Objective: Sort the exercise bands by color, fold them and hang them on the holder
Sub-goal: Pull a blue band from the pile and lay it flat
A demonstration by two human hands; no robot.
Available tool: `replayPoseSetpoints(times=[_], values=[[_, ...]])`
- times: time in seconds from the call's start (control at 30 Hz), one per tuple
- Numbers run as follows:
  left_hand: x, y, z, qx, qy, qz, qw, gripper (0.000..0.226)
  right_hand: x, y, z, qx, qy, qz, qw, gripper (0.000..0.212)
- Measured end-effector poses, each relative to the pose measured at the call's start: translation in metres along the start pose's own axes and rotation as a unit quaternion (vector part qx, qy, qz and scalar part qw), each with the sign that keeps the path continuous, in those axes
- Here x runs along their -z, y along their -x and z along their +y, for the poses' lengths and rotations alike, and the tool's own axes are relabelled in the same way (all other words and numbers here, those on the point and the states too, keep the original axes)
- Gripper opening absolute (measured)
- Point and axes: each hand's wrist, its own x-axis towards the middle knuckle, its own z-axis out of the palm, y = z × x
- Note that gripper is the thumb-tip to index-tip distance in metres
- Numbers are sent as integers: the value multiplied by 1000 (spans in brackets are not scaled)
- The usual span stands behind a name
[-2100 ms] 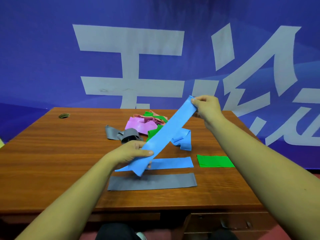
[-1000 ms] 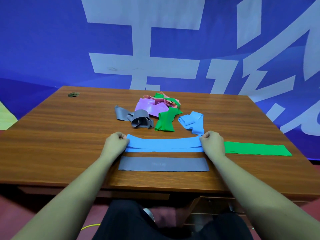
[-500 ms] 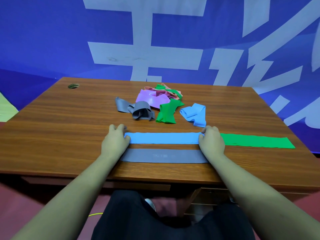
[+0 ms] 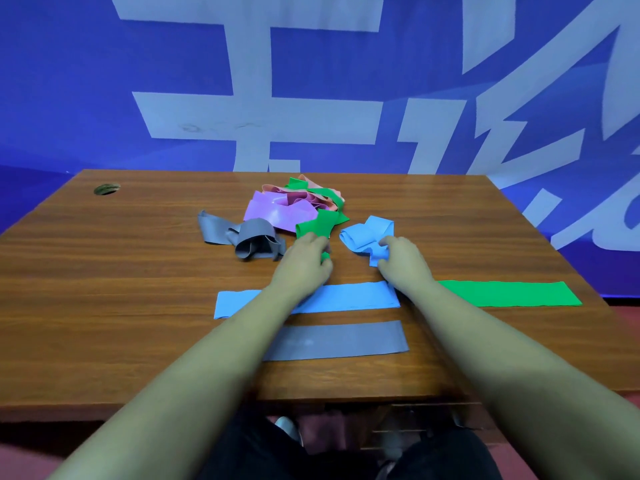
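ok, both hands out over the table (image 4: 104, 289), mid-desk. left hand (image 4: 304, 263) sits on the near end of the crumpled green band (image 4: 318, 225), fingers curled round it w/ a bit of green poking out under the fingertips. right hand (image 4: 405, 263) pinches the crumpled blue band (image 4: 367, 233) at its near end, fingers curled. closer in, 3 bands lie flat: flat blue band (image 4: 346, 296) under both forearms, flat grey band (image 4: 346, 341) nearest the edge, flat green band (image 4: 512, 293) off to the right. crumpled grey band (image 4: 249, 237) just left of the left hand; purple/pink pile (image 4: 277, 211) behind it, more green tangled in. blue banner (image 4: 104, 81) at the back.
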Motion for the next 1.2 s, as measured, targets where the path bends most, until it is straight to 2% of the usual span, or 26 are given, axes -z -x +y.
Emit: replayPoseSetpoints(times=[0.13, 0.23, 0.33, 0.43, 0.53, 0.63, 0.73, 0.83, 0.93, 0.97, 1.07, 1.13, 1.2], values=[[-26, -27, 15, 1, 66, -31, 997, 34, -1, -11, 7, 27, 0, 26, 999, 22], [-40, -46, 17, -24, 82, -69, 994, 51, 10, -17, 7, 93, -48, 42, 994, 10], [-38, -63, 19, -22, 116, -36, 992, 32, 39, -22, -6, 136, -132, 69, 979, 13], [-20, -74, 29, 5, 233, 21, 972, 29, 71, -28, -19, 138, -217, 88, 962, 18], [12, -77, 43, -7, 291, 44, 956, 24, 100, -29, -32, 120, -294, 93, 944, 13], [43, -75, 55, -40, 273, 80, 958, 17, 124, -19, -52, 93, -404, 90, 905, 10], [72, -68, 67, -26, 242, 107, 964, 11, 139, -4, -68, 55, -496, 71, 864, 19], [95, -55, 72, -5, 192, 87, 977, 12, 151, 12, -81, 80, -513, 63, 853, 23], [114, -37, 74, 0, 157, 82, 984, 18, 165, 28, -94, 103, -493, 58, 862, 20], [120, -30, 76, -3, 144, 84, 986, 13, 170, 33, -99, 105, -494, 53, 861, 18], [135, -14, 79, -36, 110, 135, 984, 9, 182, 43, -112, 97, -515, 29, 851, 9], [145, -3, 86, -66, 145, 174, 972, 10, 187, 49, -120, 98, -528, 6, 843, 4], [154, 7, 94, -74, 255, 176, 948, 12, 189, 55, -126, 104, -546, -16, 831, 5]])
